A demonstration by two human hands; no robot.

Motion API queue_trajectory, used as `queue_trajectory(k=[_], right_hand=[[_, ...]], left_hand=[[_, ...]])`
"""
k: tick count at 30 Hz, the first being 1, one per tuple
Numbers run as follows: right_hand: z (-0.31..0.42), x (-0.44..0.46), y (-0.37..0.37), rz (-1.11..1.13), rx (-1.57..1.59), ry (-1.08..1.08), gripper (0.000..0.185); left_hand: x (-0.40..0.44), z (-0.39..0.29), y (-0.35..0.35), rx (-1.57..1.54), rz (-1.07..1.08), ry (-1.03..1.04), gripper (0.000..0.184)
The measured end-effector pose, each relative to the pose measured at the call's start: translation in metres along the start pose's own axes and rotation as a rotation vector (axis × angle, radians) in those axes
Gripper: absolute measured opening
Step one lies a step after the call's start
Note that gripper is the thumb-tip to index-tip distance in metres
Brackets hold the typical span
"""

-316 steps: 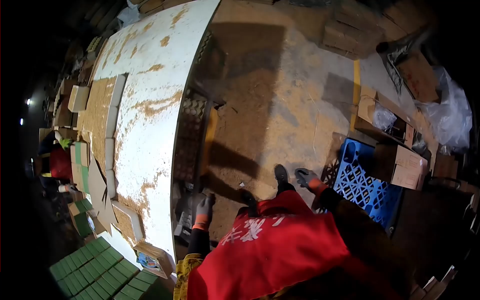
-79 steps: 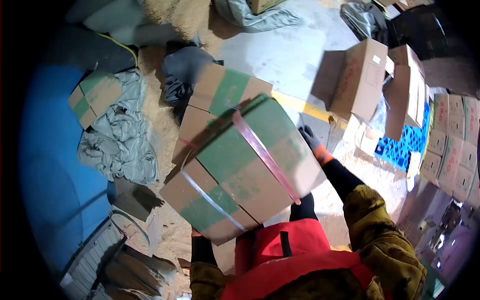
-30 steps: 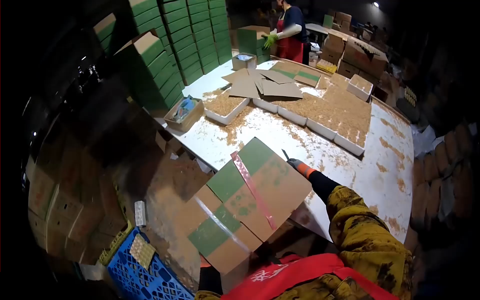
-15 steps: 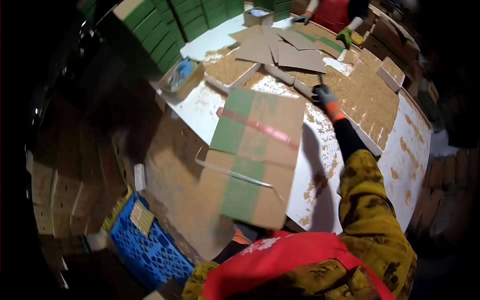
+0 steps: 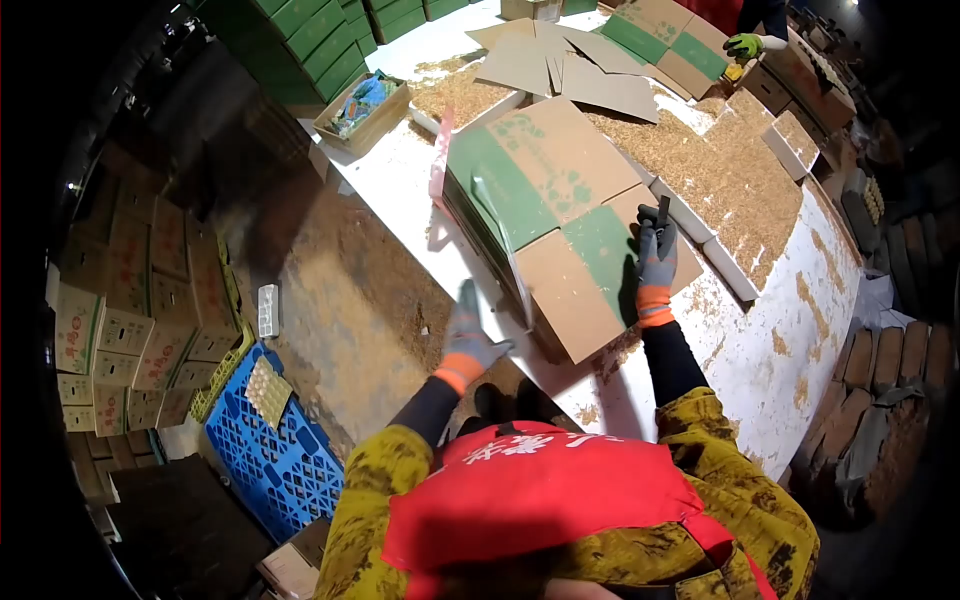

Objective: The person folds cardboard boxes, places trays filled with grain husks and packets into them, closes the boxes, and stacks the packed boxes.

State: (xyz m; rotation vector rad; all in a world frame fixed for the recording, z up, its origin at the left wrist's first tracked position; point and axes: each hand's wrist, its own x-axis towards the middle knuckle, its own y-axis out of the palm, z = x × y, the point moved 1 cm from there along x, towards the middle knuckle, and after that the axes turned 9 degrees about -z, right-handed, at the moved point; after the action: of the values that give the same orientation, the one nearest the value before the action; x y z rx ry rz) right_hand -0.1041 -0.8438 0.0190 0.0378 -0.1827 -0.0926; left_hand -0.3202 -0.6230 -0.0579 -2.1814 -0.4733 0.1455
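Note:
A stack of flattened brown and green cardboard boxes [image 5: 560,235] lies at an angle on the white table [image 5: 590,405]. My right hand [image 5: 656,262], in a grey glove with an orange cuff, is at the stack's right edge. It is closed around a thin dark tool [image 5: 663,211] that looks like a knife; its blade cannot be made out. My left hand [image 5: 468,335], gloved alike, is open beside the stack's near left side, fingers apart and holding nothing. A pale strap [image 5: 497,218] and a pink strap [image 5: 440,165] stand off the stack's left side.
Shredded brown bedding [image 5: 740,190] lies behind the stack, with white-edged trays and loose cardboard sheets [image 5: 600,90]. A carton [image 5: 365,110] with blue wrappings is at the table's left corner. A blue crate [image 5: 275,450] stands on the floor. Across the table is another person's green-gloved hand [image 5: 743,46].
The cardboard stack has come down from a tilted, raised position onto the table. My left hand has emerged from beneath it. My right hand has drawn back nearer, still around the dark tool.

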Motion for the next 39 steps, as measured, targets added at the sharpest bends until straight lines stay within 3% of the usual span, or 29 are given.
queue_trajectory(k=[1, 3, 4, 7, 8, 9, 11, 13, 15, 16, 17, 18, 19, 21, 22, 24, 25, 28, 30, 31, 32, 33, 35, 36, 38, 39], right_hand=[[-0.005, 0.000, 0.001, 0.004, -0.042, -0.029, 0.029], [-0.017, 0.003, 0.003, 0.011, -0.125, -0.093, 0.028], [-0.020, 0.003, 0.002, 0.009, -0.197, -0.095, 0.026], [-0.017, -0.001, 0.003, 0.008, -0.113, -0.091, 0.025], [-0.016, 0.000, 0.005, 0.015, -0.121, -0.075, 0.026], [-0.014, -0.001, 0.008, -0.025, -0.162, -0.157, 0.027], [-0.015, -0.001, 0.009, -0.046, -0.233, -0.146, 0.027], [-0.016, -0.002, 0.009, -0.053, -0.251, -0.136, 0.028], [-0.019, -0.001, 0.014, -0.069, -0.218, -0.138, 0.029], [-0.018, -0.001, 0.017, -0.062, -0.205, -0.133, 0.030], [-0.015, -0.003, 0.020, -0.053, -0.194, -0.126, 0.031], [-0.005, -0.006, 0.019, -0.044, -0.439, -0.206, 0.032], [-0.032, 0.002, 0.006, -0.055, -0.426, -0.289, 0.031], [-0.024, 0.002, 0.013, -0.068, -0.078, -0.133, 0.031], [-0.031, 0.015, -0.010, -0.142, -0.205, -0.153, 0.031], [-0.017, 0.013, -0.011, -0.308, -0.342, -0.164, 0.031], [0.015, 0.001, 0.004, -0.389, -0.363, -0.154, 0.031], [0.051, -0.018, 0.092, -0.466, -0.351, -0.192, 0.037], [0.058, -0.031, 0.188, -0.282, -0.235, -0.093, 0.038], [0.057, -0.044, 0.243, -0.164, -0.169, -0.030, 0.038], [0.049, -0.054, 0.295, 0.001, -0.295, -0.022, 0.037], [0.039, -0.067, 0.347, 0.166, -0.419, -0.018, 0.036], [0.040, -0.107, 0.467, 0.576, -0.333, 0.521, 0.033], [0.016, -0.119, 0.511, 0.802, -0.539, 0.316, 0.036], [-0.023, -0.146, 0.591, 0.977, -0.485, 0.480, 0.038], [-0.044, -0.154, 0.629, 1.029, -0.389, 0.621, 0.037]], left_hand=[[0.006, -0.013, 0.010, 0.026, 0.107, 0.048, 0.114], [0.002, -0.024, 0.036, -0.082, 0.142, -0.140, 0.109], [-0.006, -0.015, 0.058, -0.010, -0.153, -0.035, 0.079], [-0.003, 0.003, 0.057, -0.944, 0.152, -0.764, 0.041], [-0.007, 0.007, 0.047, -1.123, 0.064, -0.823, 0.017], [0.002, 0.027, 0.032, -1.689, 0.142, -0.960, 0.015], [0.053, 0.030, -0.009, -1.139, -0.374, -0.959, 0.018], [0.098, 0.077, -0.024, -1.668, -0.435, -0.659, 0.015], [0.143, 0.066, -0.051, -1.448, -0.314, -0.619, 0.021], [0.166, 0.063, -0.059, -1.287, -0.054, -0.557, 0.024], [0.180, 0.057, -0.058, -1.021, 0.002, -0.444, 0.027], [0.184, 0.061, -0.051, -1.064, 0.073, -0.404, 0.026], [0.188, 0.069, -0.050, -1.108, 0.135, -0.365, 0.025], [0.178, 0.096, -0.075, -1.283, 0.439, -0.551, 0.020], [0.170, 0.121, -0.098, -1.667, 0.549, -0.499, 0.018], [0.157, 0.188, -0.171, -1.755, 0.554, -0.569, 0.024], [0.149, 0.217, -0.220, -1.505, 0.304, -0.489, 0.025], [0.152, 0.386, -0.322, -1.501, -0.064, -0.428, 0.022], [0.155, 0.477, -0.426, -1.405, -0.323, -0.348, 0.019], [0.156, 0.512, -0.471, -1.161, -0.521, -0.305, 0.017], [0.158, 0.548, -0.515, -0.885, -0.710, -0.309, 0.016], [0.161, 0.588, -0.550, -1.032, -0.804, -0.402, 0.015], [0.182, 0.671, -0.606, -0.115, -0.704, -0.063, 0.029], [0.195, 0.724, -0.634, 0.381, -0.702, 0.128, 0.043], [0.223, 0.800, -0.667, 0.813, -0.641, -0.190, 0.062], [0.230, 0.797, -0.682, 0.632, -0.678, -0.694, 0.071]])
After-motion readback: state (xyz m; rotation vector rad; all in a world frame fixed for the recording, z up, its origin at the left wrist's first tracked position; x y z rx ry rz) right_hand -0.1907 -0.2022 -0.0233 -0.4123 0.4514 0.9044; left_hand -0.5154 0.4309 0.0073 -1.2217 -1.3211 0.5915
